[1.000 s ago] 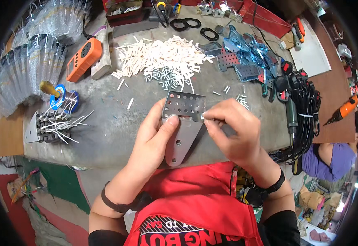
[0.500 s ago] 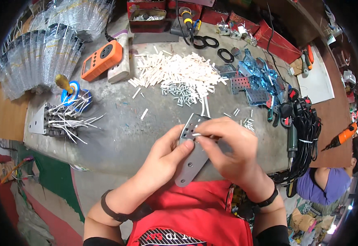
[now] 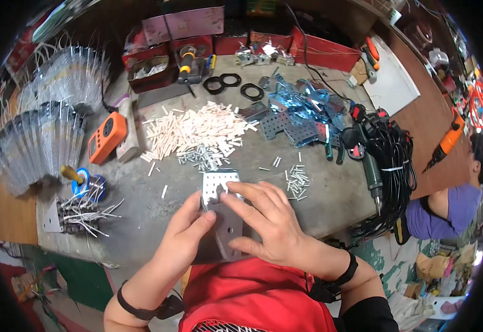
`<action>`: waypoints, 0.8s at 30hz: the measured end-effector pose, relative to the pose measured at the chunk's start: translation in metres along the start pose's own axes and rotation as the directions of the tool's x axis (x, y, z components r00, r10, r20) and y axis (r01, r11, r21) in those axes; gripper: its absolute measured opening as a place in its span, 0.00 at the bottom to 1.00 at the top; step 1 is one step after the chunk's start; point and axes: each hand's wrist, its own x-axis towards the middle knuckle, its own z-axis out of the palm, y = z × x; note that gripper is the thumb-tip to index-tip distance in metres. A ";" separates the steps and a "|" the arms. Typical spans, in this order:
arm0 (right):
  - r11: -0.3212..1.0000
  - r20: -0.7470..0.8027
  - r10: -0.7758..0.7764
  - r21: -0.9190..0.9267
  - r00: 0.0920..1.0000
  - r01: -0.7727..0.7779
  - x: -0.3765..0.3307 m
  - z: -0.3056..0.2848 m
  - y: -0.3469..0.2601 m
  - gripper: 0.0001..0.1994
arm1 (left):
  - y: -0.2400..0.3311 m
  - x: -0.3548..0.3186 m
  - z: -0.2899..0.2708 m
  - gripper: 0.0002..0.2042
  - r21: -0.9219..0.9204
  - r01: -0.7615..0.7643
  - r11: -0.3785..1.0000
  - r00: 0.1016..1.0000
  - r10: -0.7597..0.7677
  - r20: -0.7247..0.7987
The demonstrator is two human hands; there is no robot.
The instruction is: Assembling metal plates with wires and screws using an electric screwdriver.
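My left hand [image 3: 185, 227] is closed around the left edge of a grey metal bracket [image 3: 223, 214], thumb on top. The bracket tilts toward the near edge of the bench, its far end dotted with rows of small holes. Over it my right hand [image 3: 269, 224] spreads its fingers, the fingertips at the perforated part; whether they touch it or hover I cannot tell. Nothing shows between those fingers. Just beyond the bracket lie a heap of small screws [image 3: 205, 156] and a large pile of white tubes [image 3: 197, 130].
At left stand wired metal parts [image 3: 53, 216], a solder spool [image 3: 81, 185] and an orange meter [image 3: 108, 137]. Blue-filmed perforated plates [image 3: 302, 113], loose screws [image 3: 298, 180] and black cable bundles [image 3: 393, 149] lie to the right. A person in purple [image 3: 446, 213] is at far right.
My right hand has gone from a pinch at the holes to spread fingers. White strands seen beyond the bracket no longer show. The whole view has shifted.
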 end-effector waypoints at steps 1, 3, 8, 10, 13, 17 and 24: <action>0.996 0.029 0.087 0.017 0.996 -0.088 -0.010 0.000 0.003 0.33 | -0.001 0.003 0.004 0.24 0.033 -0.019 0.999 0.999 0.018 0.036; 0.977 0.095 0.204 0.050 0.974 -0.209 -0.034 0.005 0.014 0.45 | 0.009 0.006 0.014 0.21 0.297 0.031 0.954 0.993 -0.062 0.097; 0.936 -0.061 0.324 0.163 0.944 -0.311 -0.053 0.002 0.020 0.39 | 0.066 0.105 0.018 0.09 0.943 -0.330 0.029 0.921 0.229 0.315; 0.906 -0.015 0.379 0.208 0.925 -0.368 -0.054 -0.002 0.021 0.39 | 0.073 0.150 0.022 0.09 0.848 -0.438 -0.299 0.727 0.437 0.529; 0.917 -0.002 0.340 0.224 0.940 -0.331 -0.056 -0.005 0.023 0.40 | 0.061 0.205 0.035 0.09 0.781 -0.347 -0.520 0.774 0.311 0.551; 0.910 -0.026 0.355 0.237 0.934 -0.339 -0.061 0.000 0.013 0.40 | 0.045 0.246 0.049 0.09 0.659 -0.419 -0.625 0.722 0.210 0.659; 0.924 -0.049 0.329 0.224 0.943 -0.311 -0.060 -0.007 0.030 0.42 | 0.083 0.229 0.047 0.08 0.890 -0.271 -0.366 0.726 0.530 0.439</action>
